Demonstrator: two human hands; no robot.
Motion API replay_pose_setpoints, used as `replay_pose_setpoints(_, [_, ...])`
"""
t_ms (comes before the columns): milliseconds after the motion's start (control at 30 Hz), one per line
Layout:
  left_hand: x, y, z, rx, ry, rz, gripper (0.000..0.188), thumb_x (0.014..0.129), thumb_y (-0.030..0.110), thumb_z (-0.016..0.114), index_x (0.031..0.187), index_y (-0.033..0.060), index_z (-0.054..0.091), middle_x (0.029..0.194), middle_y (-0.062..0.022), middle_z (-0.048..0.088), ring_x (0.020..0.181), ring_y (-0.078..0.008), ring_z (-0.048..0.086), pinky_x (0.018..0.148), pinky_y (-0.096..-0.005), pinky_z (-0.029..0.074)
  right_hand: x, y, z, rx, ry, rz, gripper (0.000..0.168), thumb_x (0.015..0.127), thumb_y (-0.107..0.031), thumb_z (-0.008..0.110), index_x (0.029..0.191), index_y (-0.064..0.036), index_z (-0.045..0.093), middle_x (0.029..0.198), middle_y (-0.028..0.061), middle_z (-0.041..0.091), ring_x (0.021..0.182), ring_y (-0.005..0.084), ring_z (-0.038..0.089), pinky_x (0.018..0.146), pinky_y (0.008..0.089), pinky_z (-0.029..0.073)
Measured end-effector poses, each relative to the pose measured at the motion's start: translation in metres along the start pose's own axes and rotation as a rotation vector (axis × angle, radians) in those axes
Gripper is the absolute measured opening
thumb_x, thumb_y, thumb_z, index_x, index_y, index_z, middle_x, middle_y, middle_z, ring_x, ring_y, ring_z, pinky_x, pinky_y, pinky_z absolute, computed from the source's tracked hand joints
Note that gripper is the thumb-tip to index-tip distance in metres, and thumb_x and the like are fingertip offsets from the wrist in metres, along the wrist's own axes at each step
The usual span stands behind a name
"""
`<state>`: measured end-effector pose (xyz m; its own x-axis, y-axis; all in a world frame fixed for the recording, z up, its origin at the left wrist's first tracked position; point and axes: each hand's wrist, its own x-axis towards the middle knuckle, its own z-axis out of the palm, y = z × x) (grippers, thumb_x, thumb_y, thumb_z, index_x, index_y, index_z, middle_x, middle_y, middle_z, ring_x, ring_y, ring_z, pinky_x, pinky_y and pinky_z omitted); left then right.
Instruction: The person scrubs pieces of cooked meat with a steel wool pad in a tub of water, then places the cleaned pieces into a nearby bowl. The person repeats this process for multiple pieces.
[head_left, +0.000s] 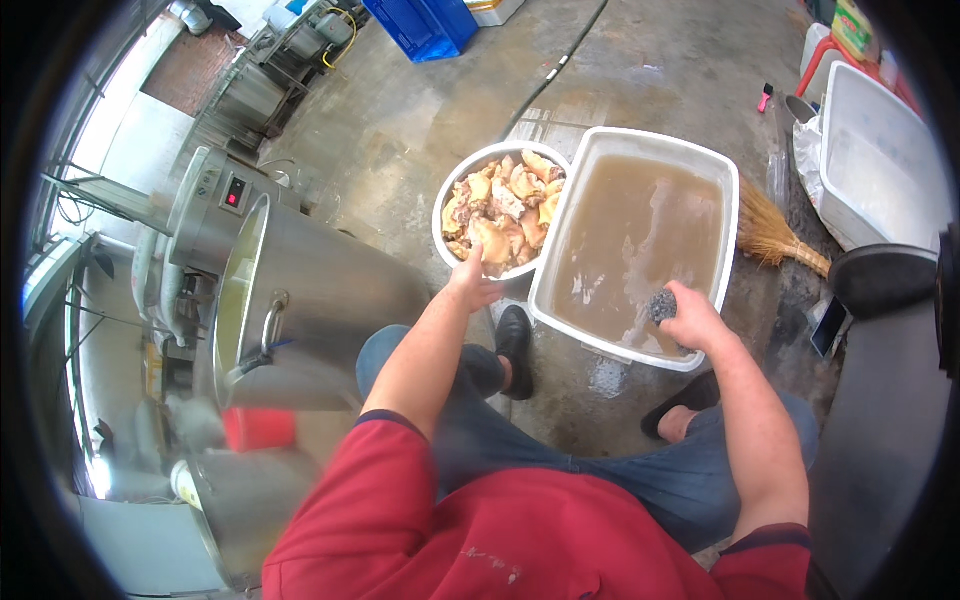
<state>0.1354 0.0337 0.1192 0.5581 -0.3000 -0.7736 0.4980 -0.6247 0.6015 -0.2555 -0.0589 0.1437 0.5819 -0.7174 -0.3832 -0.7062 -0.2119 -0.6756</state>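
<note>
A round metal basin (442, 241) holds a heap of yellowish and pink meat pieces (502, 210). My left hand (475, 281) is at the near rim of this basin, fingers apart, with nothing seen in it. Against the basin's right side stands a white rectangular plastic tub (731, 225) full of murky brown water (637, 232). Over the tub's near right corner, my right hand (690, 319) grips a grey scouring pad (662, 306), which looks like steel wool.
A tall stainless steel pot (337, 300) stands at the left, near a red container (259, 430). Right of the tub lie a straw broom (780, 240) and a second white tub (862, 172). A blue crate (427, 30) and a black hose (555, 71) are farther off.
</note>
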Motion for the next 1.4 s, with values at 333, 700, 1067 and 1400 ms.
replay_pose_setpoints(333, [-0.003, -0.09, 0.11, 0.939, -0.184, 1.306, 0.041, 0.081, 0.015, 0.064, 0.118, 0.0006, 0.055, 0.125, -0.0221, 0.052, 0.117, -0.0381, 0.051, 0.103, -0.0439, 0.041, 0.006, 0.057, 0.083, -0.089, 0.143, 0.254, 0.05, 0.071, -0.016, 0.07, 0.117, -0.005, 0.053, 0.101, 0.023, 0.065, 0.1, 0.0413, 0.061, 0.087, 0.0459, 0.049])
replay_pose_setpoints(700, [0.098, -0.132, 0.191, 1.258, -0.418, 0.405, 0.061, 0.083, 0.029, 0.066, 0.136, 0.0068, 0.046, 0.135, -0.0211, 0.048, 0.126, -0.0336, 0.048, 0.105, -0.0425, 0.041, 0.011, 0.07, 0.127, -0.188, 0.605, 0.331, 0.053, 0.07, -0.026, 0.069, 0.119, -0.007, 0.055, 0.102, 0.0208, 0.065, 0.095, 0.0407, 0.063, 0.083, 0.0483, 0.049])
replay_pose_setpoints(1067, [0.192, -0.155, 0.251, 1.073, -0.66, -0.043, 0.057, 0.084, 0.03, 0.066, 0.134, 0.0073, 0.05, 0.132, -0.0189, 0.052, 0.122, -0.032, 0.05, 0.102, -0.0432, 0.043, 0.014, 0.063, 0.131, -0.185, 0.496, 0.272, 0.047, 0.068, -0.02, 0.069, 0.112, -0.007, 0.059, 0.097, 0.018, 0.066, 0.09, 0.039, 0.064, 0.08, 0.0465, 0.051])
replay_pose_setpoints(1400, [0.14, -0.201, 0.296, 0.945, -0.909, -0.247, 0.054, 0.085, 0.031, 0.066, 0.132, 0.0077, 0.053, 0.129, -0.017, 0.054, 0.118, -0.0305, 0.053, 0.099, -0.0438, 0.044, 0.012, 0.068, 0.115, -0.221, 0.442, 0.232, 0.053, 0.07, -0.029, 0.07, 0.117, -0.008, 0.06, 0.107, 0.0144, 0.066, 0.09, 0.0342, 0.065, 0.077, 0.0432, 0.052])
